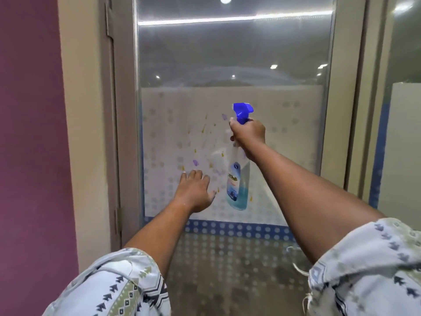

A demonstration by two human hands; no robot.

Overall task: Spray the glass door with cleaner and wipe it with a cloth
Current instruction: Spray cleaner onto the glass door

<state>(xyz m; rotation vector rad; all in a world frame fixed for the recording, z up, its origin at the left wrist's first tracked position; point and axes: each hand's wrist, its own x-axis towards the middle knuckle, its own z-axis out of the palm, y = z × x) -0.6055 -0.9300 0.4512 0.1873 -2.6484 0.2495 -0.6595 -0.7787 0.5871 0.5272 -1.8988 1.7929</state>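
A tall glass door [232, 53] in a grey frame fills the view; its middle band carries white frosted film with pale dots. My right hand [249, 132] grips the neck of a clear spray bottle [238, 185] with a blue trigger head, held upright close to the glass with the nozzle facing it. My left hand [194, 190] reaches toward the film lower left of the bottle, fingers spread, holding nothing; whether it touches the glass is unclear. Small yellow and purple marks dot the film between my hands. No cloth is in sight.
A purple wall [29, 133] and a beige door jamb [84, 133] stand at the left. Another glass panel [401, 133] with a blue strip is at the right. A blue dotted band [227, 229] crosses the door below my hands.
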